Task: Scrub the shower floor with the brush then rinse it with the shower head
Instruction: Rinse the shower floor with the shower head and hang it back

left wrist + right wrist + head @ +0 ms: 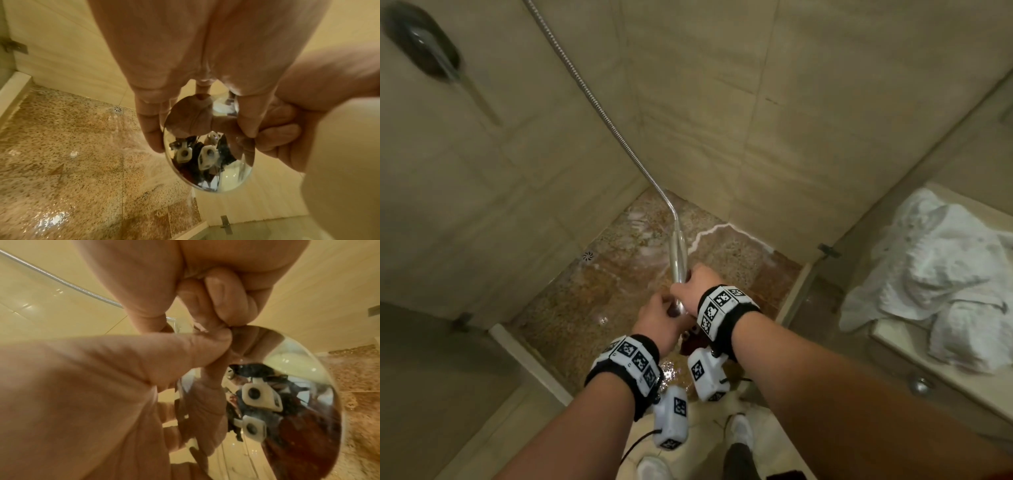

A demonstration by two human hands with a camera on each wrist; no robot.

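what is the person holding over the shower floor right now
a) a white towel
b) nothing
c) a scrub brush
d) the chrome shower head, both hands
d: the left hand and right hand both grip the chrome shower head above the wet shower floor.

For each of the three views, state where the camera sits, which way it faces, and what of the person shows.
Head: on the head, facing down at the shower floor; both forearms, left hand and right hand show.
Left wrist: looks along the left hand's fingers at the shower head.
Right wrist: looks along the right hand's fingers.
Shared: both wrist views show the chrome shower head.
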